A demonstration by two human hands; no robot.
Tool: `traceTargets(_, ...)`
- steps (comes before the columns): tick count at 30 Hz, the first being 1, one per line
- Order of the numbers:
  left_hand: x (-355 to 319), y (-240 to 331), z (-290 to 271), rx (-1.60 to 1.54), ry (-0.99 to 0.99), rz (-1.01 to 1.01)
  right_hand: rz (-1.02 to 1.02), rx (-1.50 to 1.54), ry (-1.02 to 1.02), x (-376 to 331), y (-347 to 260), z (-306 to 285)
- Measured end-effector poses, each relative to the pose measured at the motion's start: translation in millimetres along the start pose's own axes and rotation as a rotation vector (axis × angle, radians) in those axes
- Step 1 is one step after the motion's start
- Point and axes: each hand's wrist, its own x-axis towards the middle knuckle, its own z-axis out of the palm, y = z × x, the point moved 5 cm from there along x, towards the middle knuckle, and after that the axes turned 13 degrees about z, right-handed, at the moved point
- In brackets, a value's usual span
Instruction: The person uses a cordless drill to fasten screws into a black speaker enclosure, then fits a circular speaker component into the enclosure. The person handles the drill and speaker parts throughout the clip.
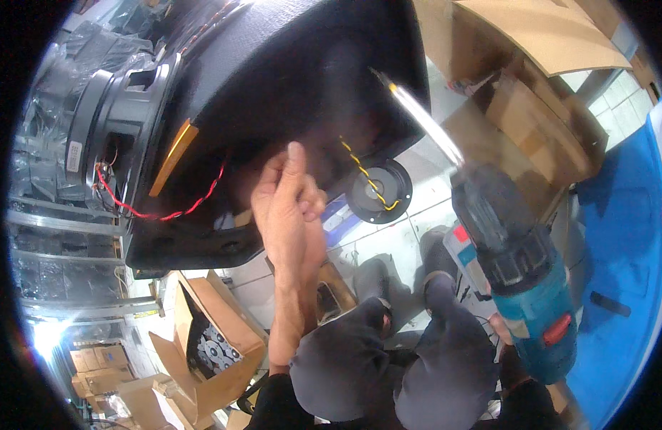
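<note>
A teal and black power drill (531, 294) is in my right hand (501, 330), whose fingers are mostly hidden behind the tool's body. Its long silver driver bit (424, 118) points up and away toward a large black speaker cabinet (295, 79). In front of the cabinet's dark opening, my left hand (288, 197) is raised with its fingers curled together; whatever they may pinch is too small to make out. A red-and-black twisted wire (180, 213) runs from a big black speaker driver (123, 129) into the cabinet. Beyond my left hand, a yellow-and-black twisted wire (363, 172) reaches a small round driver (380, 192).
An open carton (223, 315) with round metal parts stands at the lower left. More cardboard boxes (531, 136) are at the far right, beside a blue surface (617, 251). Plastic-wrapped goods (59, 179) line the left. My knees (345, 365) are below the cabinet, over white floor tiles (431, 222).
</note>
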Motion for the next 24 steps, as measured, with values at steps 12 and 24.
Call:
traceTargets(12, 32.4, 6.7, 5.8, 0.448, 0.107, 0.273, -0.063, 0.099, 0.085, 5.8, -25.5, -13.9)
traceTargets(24, 37.4, 11.0, 5.8, 0.573, 0.096, 0.312, -0.110, 0.153, 0.112, 4.8, -32.4, -14.9)
